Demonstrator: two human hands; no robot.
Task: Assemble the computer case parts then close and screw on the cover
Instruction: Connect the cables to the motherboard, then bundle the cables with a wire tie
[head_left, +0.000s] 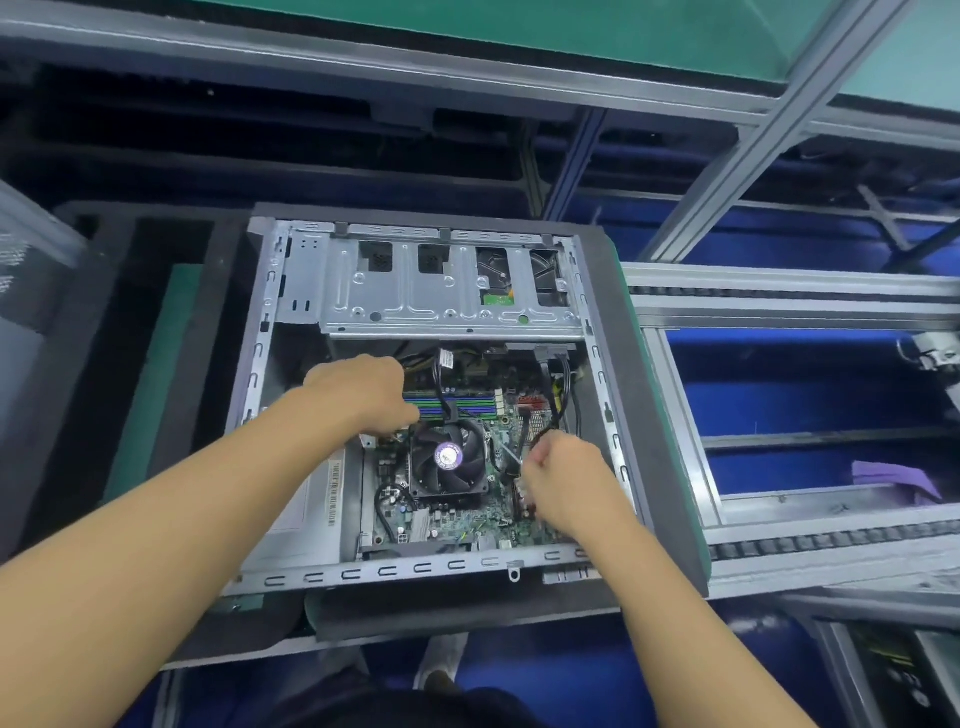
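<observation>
Forearms reach in from 7 and 5 o'clock, both hands inside the computer case (415, 569), which lies open side up on a grey pallet (608, 291) at frame centre.

Left hand (363, 395): at 10 o'clock of the CPU fan (449, 457), back to camera, fingers curled down out of sight. Can't tell whether it holds anything.

Right hand (563, 478): at 3 o'clock of the fan, fingers curled, pinching a black cable (558, 400) that loops down from under the drive cage (441, 291) at 12.

My read: the step in hand is internal cabling, plug not yet seated on the motherboard (467, 519). Next move calls for lining the plug up with its header, pressing straight down, and keeping slack off the fan blades. Cover not in view, so closing and screws are all to do.
</observation>
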